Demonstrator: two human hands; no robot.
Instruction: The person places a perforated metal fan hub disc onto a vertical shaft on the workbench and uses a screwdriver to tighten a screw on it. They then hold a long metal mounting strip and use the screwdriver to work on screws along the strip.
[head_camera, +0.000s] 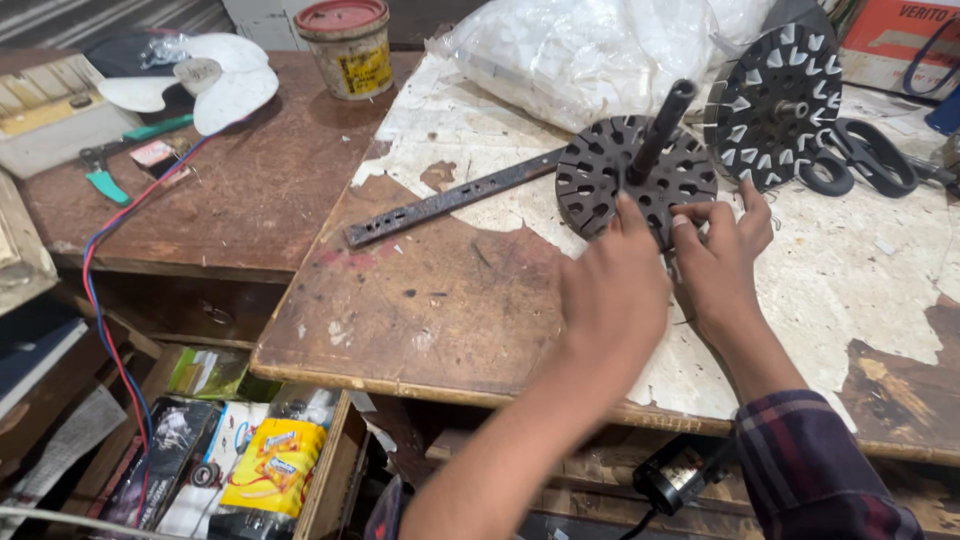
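A dark round slotted metal core (600, 165) lies flat on the worn table top (450, 300), with a black shaft (660, 130) standing tilted out of its middle. My left hand (612, 290), slightly blurred, rests on the core's near edge with a fingertip on its face. My right hand (722, 262), on a plaid-sleeved arm, grips the core's near right rim between fingers and thumb. A second slotted core (775, 100) with white inserts stands on edge just behind and to the right.
A long perforated dark metal bar (450, 198) lies left of the core. Black scissors (862, 155) lie at the right and a crumpled plastic bag (600, 50) behind. A red-lidded tin (346, 45), white fan blades (215, 75), teal pliers (105, 172) and red and blue wires (98, 290) occupy the left bench. Packets fill a drawer (262, 462) below.
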